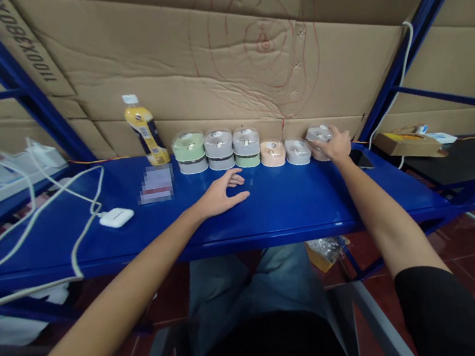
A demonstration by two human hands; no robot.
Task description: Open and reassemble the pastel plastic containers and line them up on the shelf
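Note:
My right hand is closed round the right side of a grey round-cornered container with a clear cover. That container sits on a pinkish one, at the right end of a row along the back of the blue table. My left hand is open over the table, fingers spread and holding nothing. Nearest to it is a two-high stack with a grey container above a green one. Left of that stand two more stacks, topped by a grey container and a green container. A peach container and a grey container stand singly.
A yellow drink bottle stands at the back left, behind a blurred card. A white earbud case and white cables lie further left. A dark phone rests beside my right wrist. Cardboard walls the back.

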